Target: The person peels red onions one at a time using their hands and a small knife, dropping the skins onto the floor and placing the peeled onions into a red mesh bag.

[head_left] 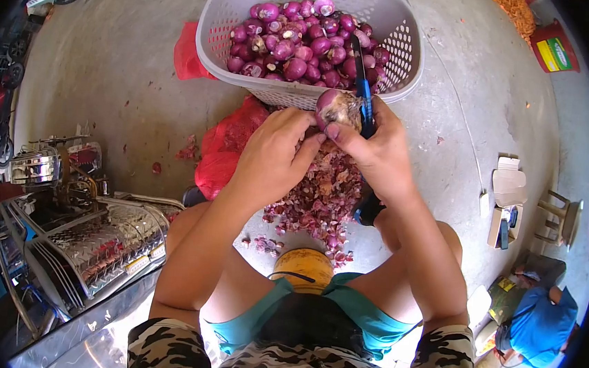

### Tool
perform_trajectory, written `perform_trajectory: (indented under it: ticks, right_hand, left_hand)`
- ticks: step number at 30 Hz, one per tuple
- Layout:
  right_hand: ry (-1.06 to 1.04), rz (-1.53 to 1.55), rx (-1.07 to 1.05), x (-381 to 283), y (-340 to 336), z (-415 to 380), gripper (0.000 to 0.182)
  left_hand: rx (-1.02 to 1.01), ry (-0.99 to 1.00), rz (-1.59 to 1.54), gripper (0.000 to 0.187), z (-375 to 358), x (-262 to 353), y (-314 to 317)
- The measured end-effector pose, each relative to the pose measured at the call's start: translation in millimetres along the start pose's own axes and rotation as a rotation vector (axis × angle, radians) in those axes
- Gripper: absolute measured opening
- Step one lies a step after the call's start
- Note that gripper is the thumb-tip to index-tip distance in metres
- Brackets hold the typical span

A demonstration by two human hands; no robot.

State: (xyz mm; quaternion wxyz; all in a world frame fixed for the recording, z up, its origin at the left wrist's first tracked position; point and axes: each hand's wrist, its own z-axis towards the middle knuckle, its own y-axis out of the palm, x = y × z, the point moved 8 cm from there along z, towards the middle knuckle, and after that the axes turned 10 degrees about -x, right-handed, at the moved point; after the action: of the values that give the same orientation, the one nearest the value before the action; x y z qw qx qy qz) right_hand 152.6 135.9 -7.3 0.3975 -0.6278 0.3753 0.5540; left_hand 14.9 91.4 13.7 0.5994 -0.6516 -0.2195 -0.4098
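Between my two hands, just in front of the basket, is a red onion (332, 108) with a pale brown, partly peeled side. My right hand (382, 148) is closed round the blue handle of a knife (364, 96), its dark blade pointing away over the basket rim, and its thumb presses on the onion. My left hand (273, 144) pinches at the onion's near left side, fingertips partly hidden. Beyond them stands a grey perforated plastic basket (212, 39) full of purple-red onions (298, 46). A heap of loose onion skins (317, 203) lies on the floor below my hands.
Red mesh sacks (220, 157) lie left of the skins. A yellow container (301, 271) stands between my legs. Chromed metal equipment (104, 235) is close on the left. On the right are a cardboard box (509, 183), a cable (462, 114) and a wooden stool (556, 218).
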Motion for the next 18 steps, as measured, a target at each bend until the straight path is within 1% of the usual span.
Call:
perform_trajectory:
  ticks: [1, 2, 5, 8, 10, 12, 14, 16, 18]
  right_hand:
    - [-0.011, -0.068, -0.005, -1.0, 1.2, -0.7, 0.047]
    - [-0.013, -0.048, -0.002, -2.1, 2.0, -1.5, 0.047]
    - [-0.011, 0.013, 0.008, -7.1, 4.6, -2.8, 0.047]
    - [0.002, 0.087, -0.001, -6.3, 7.2, -3.4, 0.047]
    - [0.007, 0.146, -0.026, -11.5, 10.5, -3.2, 0.047]
    - [0.084, 0.195, -0.061, -5.4, 10.3, -4.3, 0.045]
    - [0.125, 0.226, -0.077, -2.2, 8.8, -5.6, 0.043]
    - [0.131, 0.237, -0.078, -2.6, 7.4, -5.6, 0.04]
    - [0.115, 0.292, -0.072, 1.2, 10.4, -5.4, 0.038]
  left_hand:
    - [-0.003, 0.0, 0.021, 0.017, 0.1, 0.0, 0.2]
    - [-0.007, -0.001, 0.043, 0.016, -0.1, 0.0, 0.5]
    - [0.045, -0.061, -0.078, 0.012, -1.5, -8.9, 1.6]
    - [0.285, 0.117, -0.134, 0.008, -3.7, -2.9, -8.3]
    - [0.292, 0.11, -0.247, 0.006, -4.0, -4.8, -11.5]
    - [0.277, 0.108, -0.338, 0.006, -3.7, -8.0, -9.1]
    - [0.241, 0.11, -0.405, 0.011, -3.5, -14.0, -1.4]
    - [0.264, -0.029, -0.597, 0.02, -6.3, -16.8, 4.6]
    - [0.317, -0.002, -0.523, 0.046, -5.7, -1.2, -7.0]
